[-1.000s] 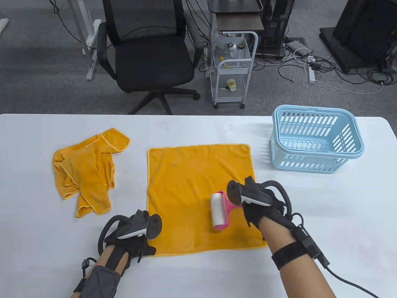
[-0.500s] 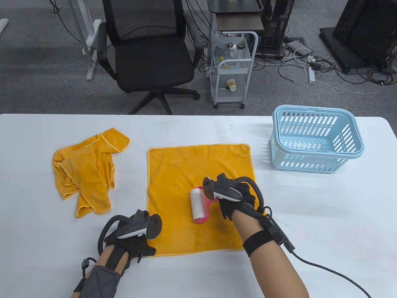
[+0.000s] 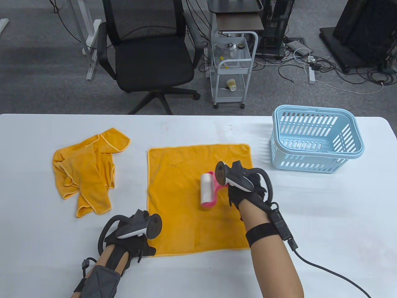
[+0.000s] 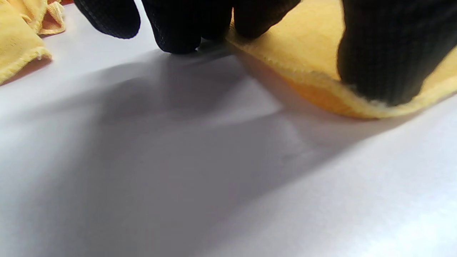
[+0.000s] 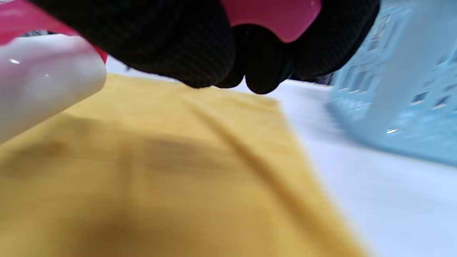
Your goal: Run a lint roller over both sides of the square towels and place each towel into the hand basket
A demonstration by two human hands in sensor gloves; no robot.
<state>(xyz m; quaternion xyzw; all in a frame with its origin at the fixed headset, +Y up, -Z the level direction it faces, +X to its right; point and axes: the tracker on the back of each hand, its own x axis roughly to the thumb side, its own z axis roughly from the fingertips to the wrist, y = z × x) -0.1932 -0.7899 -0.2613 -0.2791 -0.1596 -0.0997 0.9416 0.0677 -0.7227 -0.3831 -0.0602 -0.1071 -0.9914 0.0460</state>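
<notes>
**Lint roller on the flat towel, left hand pinning its corner**

At the far left of the white tabletop (image 3: 186, 130), a crumpled orange towel (image 3: 85, 169) lies in a heap; the left wrist view catches only its frayed edge (image 4: 21, 39) at the top left corner.

The left hand (image 3: 133, 239) rests at the near left corner of the flat orange towel (image 3: 186, 173), which is spread square in the middle of the tabletop. The table view hides the fingers under the tracker; the left wrist view shows them: gloved fingertips (image 4: 385, 60) press down on the towel's hem (image 4: 321, 89), with other fingertips touching the bare tabletop just beside it. The fingers look fairly straight and curl round nothing.

Further right, the lint roller (image 3: 207, 190) sits on the flat towel, its white drum lying right of the towel's centre and its pink frame running to the right hand (image 3: 248, 189). That hand grips the pink handle; the right wrist view confirms it, with gloved fingers (image 5: 171, 43) wrapped round the pink handle (image 5: 271, 14) and the white drum (image 5: 39, 85) blurred at the left, above the towel's surface (image 5: 142, 185).

At the far right, the light blue hand basket (image 3: 316, 139) stands upright on the tabletop, well apart from the towel's right edge. The table view shows no towel in it; the right wrist view shows only its slotted wall (image 5: 403, 92).
</notes>
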